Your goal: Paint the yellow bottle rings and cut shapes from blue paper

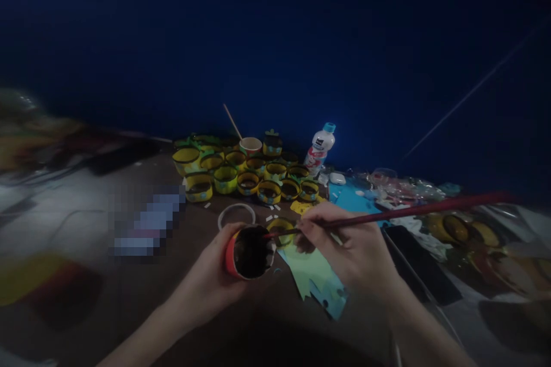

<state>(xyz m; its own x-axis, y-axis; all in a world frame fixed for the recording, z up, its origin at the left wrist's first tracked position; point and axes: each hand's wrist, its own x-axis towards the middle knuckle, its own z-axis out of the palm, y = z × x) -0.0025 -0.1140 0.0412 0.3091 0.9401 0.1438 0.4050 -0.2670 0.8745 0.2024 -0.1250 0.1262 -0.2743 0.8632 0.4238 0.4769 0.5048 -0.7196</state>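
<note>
My left hand (215,275) is wrapped round a red paper cup (230,258), tilted so that its dark inside faces me. My right hand (344,241) grips a long dark-red paintbrush (357,219) between thumb and fingers. The brush tip reaches the right side of the cup's mouth; whether it touches the wall I cannot tell. Just beyond the cup lies a roll of clear tape (236,206). Under my right hand are pale green paper scraps (305,266) and a light blue piece (329,296).
Several yellow-green cups (248,183) stand in rows at the back, near a white cup (251,145) with a stick in it. A bottle with a blue cap (319,149) stands right of them. A black phone (422,264), blue paper (355,200) and plastic wrappings (404,186) lie at right.
</note>
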